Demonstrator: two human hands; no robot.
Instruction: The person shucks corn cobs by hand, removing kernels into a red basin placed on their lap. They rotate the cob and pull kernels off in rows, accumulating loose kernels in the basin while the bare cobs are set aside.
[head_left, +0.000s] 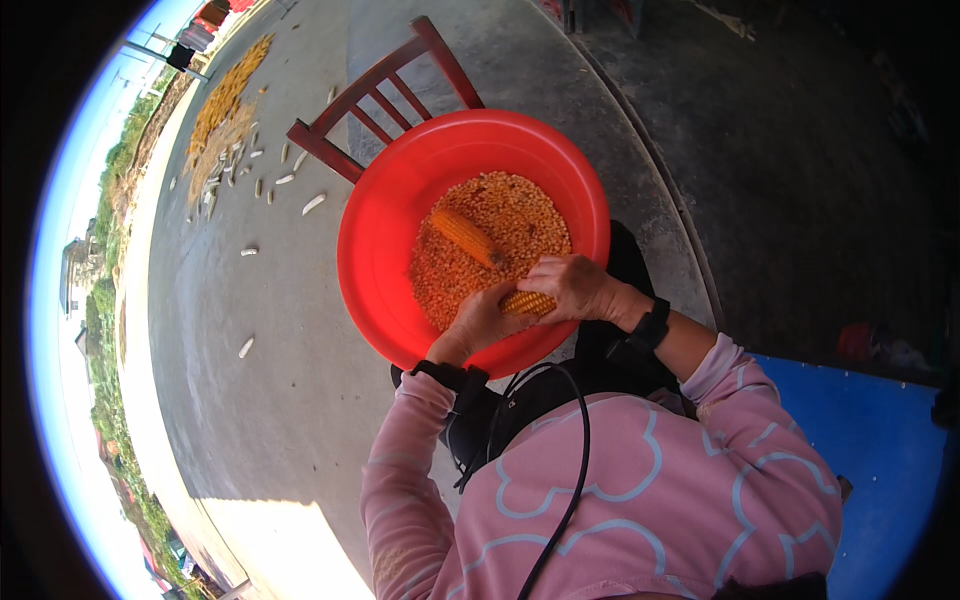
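A red plastic basin (382, 247) stands before me, its bottom covered with loose corn kernels (525, 206). My left hand (484, 322) and my right hand (574, 289) hold one yellow ear of corn (529, 303) between them, over the near side of the basin. The fingers of both hands meet around the ear and hide its ends. Another whole ear of corn (466, 237) lies on the kernels, just beyond my hands. Both wrists wear black bands.
A dark red wooden chair (367, 94) is behind the basin. Bare cobs (313, 203) lie scattered on the concrete floor (285, 300), near a heap of yellow corn (229, 90). A black cable (581, 465) hangs across my front. A blue panel (847, 450) is at the right.
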